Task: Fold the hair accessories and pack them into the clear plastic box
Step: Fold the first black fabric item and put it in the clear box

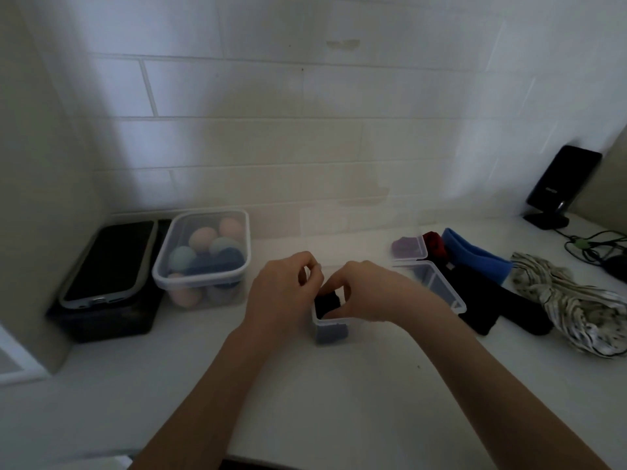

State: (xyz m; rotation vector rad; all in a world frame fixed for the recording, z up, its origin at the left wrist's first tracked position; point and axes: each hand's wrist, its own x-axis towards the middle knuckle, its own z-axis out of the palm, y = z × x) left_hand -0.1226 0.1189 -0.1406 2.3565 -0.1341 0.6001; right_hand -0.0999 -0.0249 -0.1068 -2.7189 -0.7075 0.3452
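A small clear plastic box [330, 325] stands on the white counter in the middle of the view. A folded black hair accessory [326, 305] sits inside it. My left hand [281, 293] is at the box's left rim, fingers curled over the edge. My right hand [369, 293] reaches in from the right, fingertips pressing on the black piece. To the right lie a blue headband [475, 257], a black headband [488, 300], a red one [436, 244], a purple one [405, 247] and a white patterned one [576, 307].
A clear lid [437, 283] lies right of the box. A clear tub of coloured sponges [203, 259] stands at left, beside a phone [108, 262] on a black box. A black stand [559, 188] and cables [593, 245] sit at far right. A tiled wall runs behind.
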